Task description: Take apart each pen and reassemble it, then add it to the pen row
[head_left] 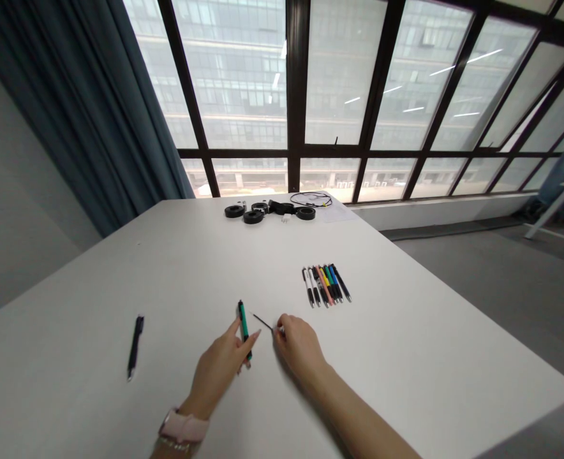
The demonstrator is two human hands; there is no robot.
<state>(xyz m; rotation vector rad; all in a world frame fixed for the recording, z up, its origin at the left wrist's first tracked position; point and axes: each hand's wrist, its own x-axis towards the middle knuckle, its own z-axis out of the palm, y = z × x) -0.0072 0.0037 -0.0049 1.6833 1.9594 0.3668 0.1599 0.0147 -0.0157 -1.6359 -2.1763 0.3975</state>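
Note:
My left hand point(222, 360) has its thumb and fingers closed around a green pen point(243, 319) with a black top, which points away from me. Beside it, my right hand point(298, 344) pinches one end of a thin dark pen refill point(263, 321); its pale far end lies toward the green pen without clearly touching it. What else may sit under the right fingers is hidden. A black pen point(135, 348) lies by itself on the table to the left. Farther off, right of centre, several pens point(326, 285) in white, pink, yellow, green, blue and black lie in a row.
The white table point(186, 268) narrows toward the windows. At its far end are several black rolls point(253, 217), a thin black cable point(311, 199) and a small white piece point(286, 218). A blue curtain point(119, 108) hangs at left; the table's right edge borders grey floor.

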